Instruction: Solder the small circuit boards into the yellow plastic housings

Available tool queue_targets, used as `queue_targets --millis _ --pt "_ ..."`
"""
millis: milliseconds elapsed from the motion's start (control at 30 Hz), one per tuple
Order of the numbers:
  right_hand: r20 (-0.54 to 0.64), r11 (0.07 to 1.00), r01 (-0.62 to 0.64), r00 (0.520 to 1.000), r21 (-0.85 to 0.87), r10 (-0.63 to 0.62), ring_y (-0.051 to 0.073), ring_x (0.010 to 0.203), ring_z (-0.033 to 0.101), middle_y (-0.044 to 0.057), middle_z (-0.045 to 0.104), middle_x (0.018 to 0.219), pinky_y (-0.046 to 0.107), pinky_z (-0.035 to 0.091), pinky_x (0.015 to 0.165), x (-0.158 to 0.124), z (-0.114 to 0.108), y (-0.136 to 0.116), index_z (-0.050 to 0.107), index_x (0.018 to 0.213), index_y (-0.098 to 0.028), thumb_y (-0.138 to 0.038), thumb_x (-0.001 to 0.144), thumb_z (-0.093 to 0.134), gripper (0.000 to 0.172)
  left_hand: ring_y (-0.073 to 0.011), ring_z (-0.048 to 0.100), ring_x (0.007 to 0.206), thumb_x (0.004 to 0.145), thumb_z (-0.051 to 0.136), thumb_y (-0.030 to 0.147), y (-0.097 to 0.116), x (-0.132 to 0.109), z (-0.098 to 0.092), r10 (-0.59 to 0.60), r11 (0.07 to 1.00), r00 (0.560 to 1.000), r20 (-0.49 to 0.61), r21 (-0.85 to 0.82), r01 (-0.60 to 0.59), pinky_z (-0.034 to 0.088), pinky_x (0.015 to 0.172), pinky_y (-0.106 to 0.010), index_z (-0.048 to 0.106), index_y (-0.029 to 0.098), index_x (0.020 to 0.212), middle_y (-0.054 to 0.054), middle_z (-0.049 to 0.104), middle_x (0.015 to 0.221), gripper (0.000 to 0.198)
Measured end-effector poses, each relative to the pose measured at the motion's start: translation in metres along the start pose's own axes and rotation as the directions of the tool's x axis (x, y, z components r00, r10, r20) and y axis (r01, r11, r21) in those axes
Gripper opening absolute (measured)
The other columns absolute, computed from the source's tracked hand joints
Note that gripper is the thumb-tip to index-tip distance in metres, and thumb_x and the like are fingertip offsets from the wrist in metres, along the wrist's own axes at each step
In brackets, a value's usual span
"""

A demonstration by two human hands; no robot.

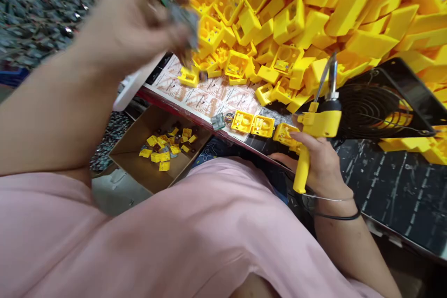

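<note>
My left hand is raised at the upper left, blurred, with its fingers closed on a small grey-green circuit board. Lower down, my right hand grips a yellow soldering gun by its handle, the metal tip pointing up. Just left of that hand, two yellow plastic housings lie open side up on the bench edge, with a small board and a round part beside them.
A huge heap of yellow plastic housings covers the bench behind. A black fan stands at the right. A cardboard box with small yellow pieces sits below the bench edge. Dark small parts fill the upper left.
</note>
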State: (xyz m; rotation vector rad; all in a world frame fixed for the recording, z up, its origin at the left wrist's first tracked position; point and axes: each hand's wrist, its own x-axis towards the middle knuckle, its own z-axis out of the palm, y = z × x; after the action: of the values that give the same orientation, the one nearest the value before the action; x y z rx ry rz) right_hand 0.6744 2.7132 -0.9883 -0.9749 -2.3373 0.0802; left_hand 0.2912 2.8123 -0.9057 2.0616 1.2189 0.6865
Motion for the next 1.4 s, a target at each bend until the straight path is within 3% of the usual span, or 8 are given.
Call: queue_targets --millis 267,400,567,667,833,933,1167,1400 --pt "-0.342 0.96 0.031 0.937 0.277 0.068 0.024 0.101 0.077 0.003 0.074 0.11 0.037 0.067 0.085 0.04 0.021 -0.036 0.047 0.133 -0.032 -0.016 0.086 0.081 0.06 -0.0148 0.07 0.078 0.089 0.078 0.047 0.044 0.035 0.13 -0.022 0.587 0.831 0.556 -0.665 0.461 0.054 0.066 -0.027 0.058 0.022 0.139 -0.009 0.073 0.113 0.059" --pt "-0.39 0.926 0.043 0.913 0.375 0.115 0.027 0.106 0.076 0.006 0.073 0.119 0.042 0.068 0.088 0.032 0.033 -0.026 0.048 0.137 -0.031 -0.014 0.082 0.085 0.069 -0.0121 0.066 0.066 0.098 0.067 0.041 0.043 0.025 0.143 -0.103 0.236 0.765 0.636 -0.731 0.64 0.052 0.059 -0.024 0.063 0.018 0.134 -0.007 0.074 0.099 0.043" --pt "-0.382 0.949 0.065 0.922 0.309 0.061 0.021 0.094 0.079 0.003 0.075 0.11 0.033 0.068 0.079 0.021 0.029 -0.02 0.049 0.137 -0.029 -0.006 0.082 0.081 0.068 -0.017 0.072 0.067 0.1 0.06 0.039 0.037 0.014 0.132 -0.057 0.124 0.715 0.696 -0.706 0.697 0.058 0.069 -0.031 0.06 0.023 0.141 -0.006 0.077 0.088 0.044" --pt "-0.437 0.967 0.071 0.898 0.246 0.046 0.021 0.09 0.079 0.003 0.077 0.108 0.034 0.068 0.08 0.018 0.026 -0.019 0.052 0.133 -0.028 -0.006 0.084 0.079 0.06 -0.0211 0.077 0.086 0.089 0.075 0.035 0.034 0.004 0.13 -0.057 0.235 0.788 0.613 -0.759 0.607 0.061 0.077 -0.033 0.067 0.024 0.134 -0.008 0.079 0.107 0.048" --pt "-0.462 0.995 -0.001 0.885 0.098 0.047 0.022 0.086 0.079 0.005 0.079 0.103 0.032 0.068 0.082 0.016 0.025 -0.024 0.054 0.13 -0.025 -0.007 0.081 0.083 0.059 -0.0258 0.063 0.133 0.09 0.076 0.039 0.046 -0.011 0.141 0.031 0.834 0.998 0.052 -0.551 0.003 0.048 0.117 -0.038 0.078 0.019 0.122 -0.012 0.07 0.137 0.038" --pt "-0.462 0.998 -0.019 0.886 0.061 0.045 0.022 0.087 0.079 0.005 0.079 0.1 0.03 0.068 0.081 0.019 0.028 -0.033 0.055 0.126 -0.024 -0.009 0.082 0.084 0.055 -0.0239 0.07 0.123 0.097 0.068 0.048 0.06 -0.01 0.158 0.01 0.821 0.994 -0.106 -0.567 -0.069 0.054 0.111 -0.036 0.082 0.018 0.111 -0.01 0.077 0.123 0.036" --pt "-0.519 0.984 -0.068 0.843 0.162 0.144 0.021 0.084 0.079 0.002 0.077 0.099 0.03 0.068 0.078 0.017 0.038 -0.043 0.055 0.128 -0.024 -0.01 0.08 0.085 0.058 -0.0165 0.077 0.084 0.076 0.088 0.059 0.065 0.0 0.176 -0.201 0.4 0.979 0.0 -0.913 0.082 0.063 0.08 -0.027 0.08 0.021 0.082 0.0 0.079 0.086 0.039" --pt "-0.415 0.99 -0.132 0.904 -0.041 0.104 0.018 0.066 0.075 -0.002 0.078 0.085 0.027 0.061 0.064 0.003 0.003 -0.026 0.069 0.112 -0.025 -0.022 0.086 0.083 0.03 -0.0164 0.073 0.077 0.094 0.067 0.042 0.029 0.012 0.118 0.122 0.977 0.986 0.113 -0.189 -0.099 0.054 0.072 -0.027 0.08 0.02 0.092 -0.002 0.076 0.08 0.025"
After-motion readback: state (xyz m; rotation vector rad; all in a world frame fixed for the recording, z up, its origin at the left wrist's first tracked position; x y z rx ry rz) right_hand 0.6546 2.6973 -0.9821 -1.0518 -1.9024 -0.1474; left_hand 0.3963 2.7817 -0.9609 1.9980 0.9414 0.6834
